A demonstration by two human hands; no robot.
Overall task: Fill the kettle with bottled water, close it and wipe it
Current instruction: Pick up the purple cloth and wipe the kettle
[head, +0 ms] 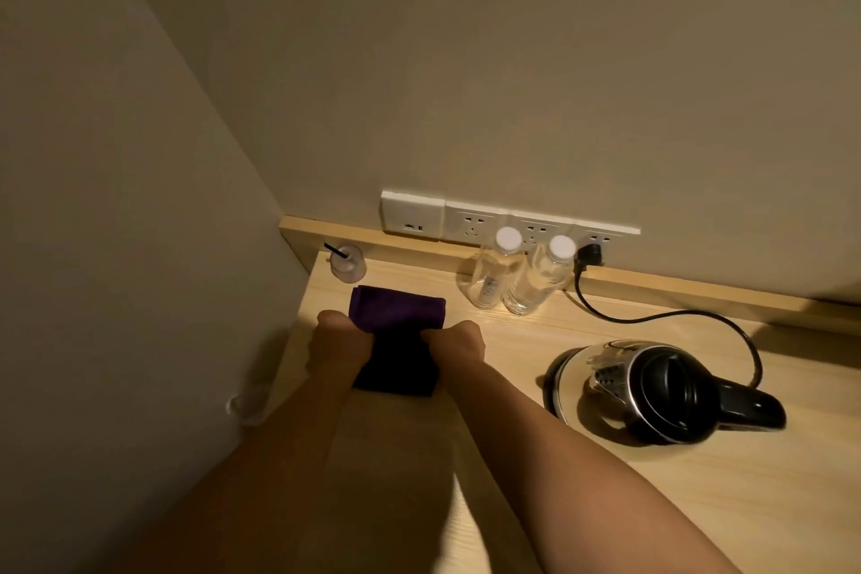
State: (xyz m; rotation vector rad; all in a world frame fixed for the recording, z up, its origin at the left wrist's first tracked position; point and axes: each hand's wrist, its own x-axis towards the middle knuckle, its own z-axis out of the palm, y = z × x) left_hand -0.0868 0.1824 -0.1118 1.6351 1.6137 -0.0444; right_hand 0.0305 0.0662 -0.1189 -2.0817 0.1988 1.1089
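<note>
A folded purple cloth [397, 310] lies on the wooden desk [512, 457] near the left wall. My left hand [342, 338] grips its left edge and my right hand [459, 338] grips its right edge, both fists closed on the fabric. The steel kettle [652, 392] with a black lid and handle stands at the right with its lid down. Two clear water bottles [489, 277] [536, 282] with white caps stand upright by the back ledge.
A black cord [661, 317] runs from the kettle to a wall socket [591, 254] in the socket strip. A small clear cup with a black straw [347, 263] stands in the back left corner. The wall closes the left side.
</note>
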